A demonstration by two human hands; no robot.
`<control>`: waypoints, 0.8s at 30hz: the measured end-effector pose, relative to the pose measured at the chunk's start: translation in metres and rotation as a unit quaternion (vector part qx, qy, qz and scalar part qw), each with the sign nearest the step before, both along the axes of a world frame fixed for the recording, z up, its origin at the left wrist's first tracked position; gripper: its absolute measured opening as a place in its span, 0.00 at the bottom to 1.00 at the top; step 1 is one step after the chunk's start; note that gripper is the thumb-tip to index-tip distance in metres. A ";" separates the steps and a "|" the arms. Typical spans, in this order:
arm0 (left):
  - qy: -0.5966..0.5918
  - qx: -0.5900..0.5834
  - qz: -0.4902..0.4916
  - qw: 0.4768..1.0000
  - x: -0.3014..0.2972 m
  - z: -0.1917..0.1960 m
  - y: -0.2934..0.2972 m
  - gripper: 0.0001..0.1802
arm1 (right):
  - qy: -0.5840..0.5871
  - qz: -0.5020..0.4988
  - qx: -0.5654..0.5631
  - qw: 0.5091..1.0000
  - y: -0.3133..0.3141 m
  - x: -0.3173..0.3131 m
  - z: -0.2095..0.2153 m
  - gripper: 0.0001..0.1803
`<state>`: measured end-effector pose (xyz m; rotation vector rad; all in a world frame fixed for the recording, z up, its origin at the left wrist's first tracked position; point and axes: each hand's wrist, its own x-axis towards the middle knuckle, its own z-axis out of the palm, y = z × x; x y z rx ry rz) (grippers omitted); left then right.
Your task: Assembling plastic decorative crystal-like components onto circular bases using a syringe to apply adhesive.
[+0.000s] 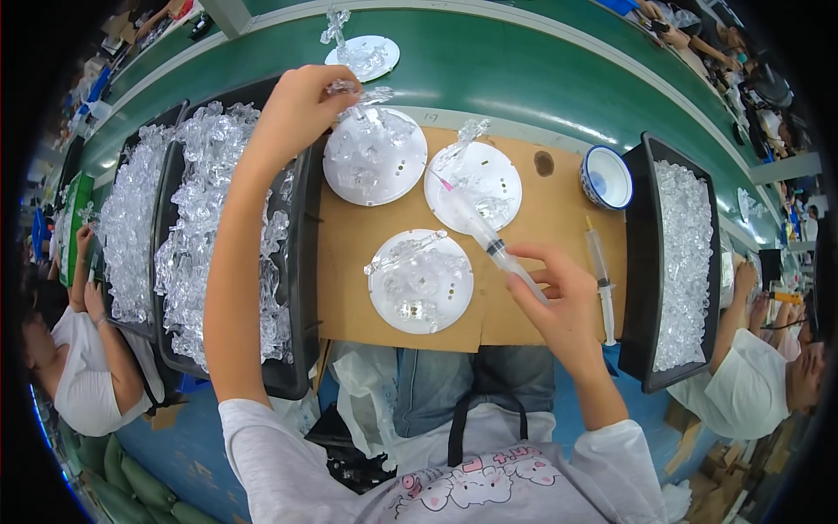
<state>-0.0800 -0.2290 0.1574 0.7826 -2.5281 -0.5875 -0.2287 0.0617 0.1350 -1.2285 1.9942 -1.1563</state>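
The syringe [489, 240] lies slantwise above the cardboard sheet [541, 210], its long axis running from the lower right up to the upper left, with the pink needle tip aimed at the white disc [476, 185] in the upper middle of the sheet. Its barrel is clear plastic with a dark plunger seal showing partway along. The right hand [559, 293] grips the rear end of the barrel, fingers curled round it.

The left hand [297, 109] reaches up and forward, pinching a clear faceted plastic piece [349, 89] just above a second white disc [374, 157], which carries more glassy pieces standing on it. A third white disc [421, 281], round, flat and matte with small holes, sits nearer the body and holds a cluster of transparent parts.

A spare syringe [601, 279] lies flat to the right, pointing away from the body, near a blue-and-white bowl [607, 177]. Black trays [301, 262] heaped with glittering clear plastic parts flank the sheet on the left, and another black tray [635, 262] stands on the right. A green conveyor belt [524, 74] runs beyond, bearing a further white disc [365, 54].
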 end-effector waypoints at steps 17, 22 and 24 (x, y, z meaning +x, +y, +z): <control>-0.010 0.262 -0.126 0.957 0.023 -0.010 -0.025 0.06 | 0.039 0.062 0.029 0.997 0.013 -0.009 0.027 0.14; -0.013 0.269 -0.159 0.950 0.021 -0.009 -0.022 0.05 | 0.056 0.088 0.028 0.994 0.001 -0.018 0.027 0.15; -0.027 0.269 -0.154 0.950 0.020 -0.008 -0.022 0.05 | 0.062 0.105 0.023 0.992 -0.002 -0.022 0.028 0.15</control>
